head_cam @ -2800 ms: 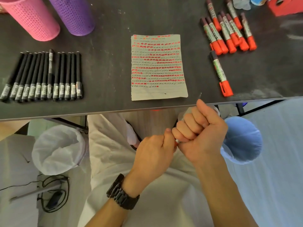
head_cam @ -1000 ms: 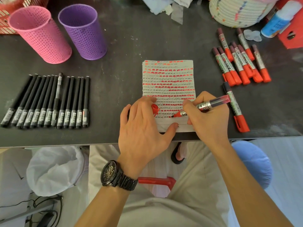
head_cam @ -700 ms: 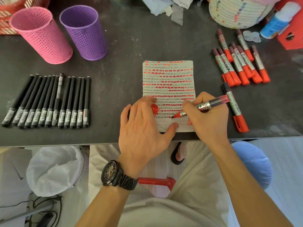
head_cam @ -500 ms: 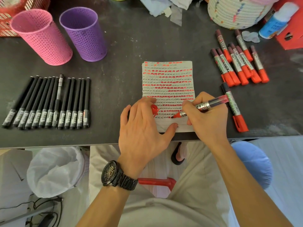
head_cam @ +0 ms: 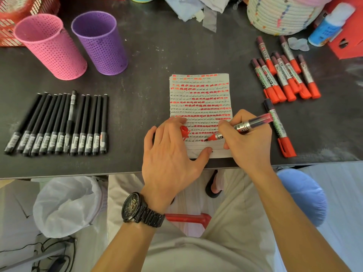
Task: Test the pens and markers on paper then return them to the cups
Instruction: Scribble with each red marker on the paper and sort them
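Note:
A lined paper (head_cam: 200, 91), filled with red and black test marks, lies on the dark table near its front edge. My right hand (head_cam: 249, 146) grips an uncapped red marker (head_cam: 241, 127) with its tip touching the paper's lower lines. My left hand (head_cam: 169, 158) presses the paper's lower left, and the marker's red cap (head_cam: 184, 132) is pinched between its fingers. A row of black pens (head_cam: 59, 124) lies at the left. Capped red markers (head_cam: 284, 79) lie at the right, with one more marker (head_cam: 280, 130) beside my right hand. A pink cup (head_cam: 51, 48) and a purple cup (head_cam: 102, 44) stand at the back left.
A woven basket (head_cam: 280, 14), a blue bottle (head_cam: 328, 26) and a red box (head_cam: 349, 42) crowd the back right. Cloth scraps (head_cam: 196, 6) lie at the back middle, a red mesh basket (head_cam: 11, 20) at the back left. A lined bin (head_cam: 66, 205) stands below the table.
Both hands came up from below the table edge, where they gripped the marker together, onto the paper. Over the last second they have barely moved.

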The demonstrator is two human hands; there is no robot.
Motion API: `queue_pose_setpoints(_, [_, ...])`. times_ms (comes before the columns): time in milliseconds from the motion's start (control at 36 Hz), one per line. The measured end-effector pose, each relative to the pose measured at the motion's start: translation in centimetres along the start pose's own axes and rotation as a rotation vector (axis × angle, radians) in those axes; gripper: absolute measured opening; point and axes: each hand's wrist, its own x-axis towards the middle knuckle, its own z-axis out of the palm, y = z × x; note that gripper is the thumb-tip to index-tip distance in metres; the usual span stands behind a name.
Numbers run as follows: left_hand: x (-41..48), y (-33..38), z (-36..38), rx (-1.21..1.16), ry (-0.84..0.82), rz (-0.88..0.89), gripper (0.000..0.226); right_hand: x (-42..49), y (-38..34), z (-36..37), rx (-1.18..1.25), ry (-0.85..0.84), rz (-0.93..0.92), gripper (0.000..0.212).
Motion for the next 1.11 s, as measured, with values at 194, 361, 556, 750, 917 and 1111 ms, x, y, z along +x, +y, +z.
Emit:
queue_pose_setpoints(194, [0.0, 0.0, 0.0, -0.002, -0.004, 0.0, 0.072, 0.0, 0.1, 0.0, 0.006, 0.012, -0.003, 0.036])
queue_pose_setpoints(361, [0.0, -0.1, 0.0, 0.001, 0.0, 0.008, 0.071, -0.1, 0.2, -0.1, 0.005, 0.008, -0.007, 0.034])
queue_pose_setpoints(556, [0.1, -0.2, 0.1, -0.021, 0.005, 0.004, 0.071, 0.3, -0.1, -0.6, 0.147, 0.103, 0.072, 0.033])
queue_pose_setpoints(750, [0.3, -0.1, -1.0, -0.212, -0.013, -0.116, 0.065, 0.2, -0.9, -0.8, 0.291, 0.118, 0.128, 0.031])
queue_pose_setpoints(917, [-0.3, -0.6, -2.3, -0.586, 0.045, -0.233, 0.023, -0.7, -1.8, -1.7, 0.278, 0.137, 0.102, 0.021])
queue_pose_setpoints(1111, [-2.1, -1.9, -4.6, -1.018, -0.031, -0.301, 0.025, -5.2, -2.0, -3.6, 0.765, -0.073, 0.321, 0.026])
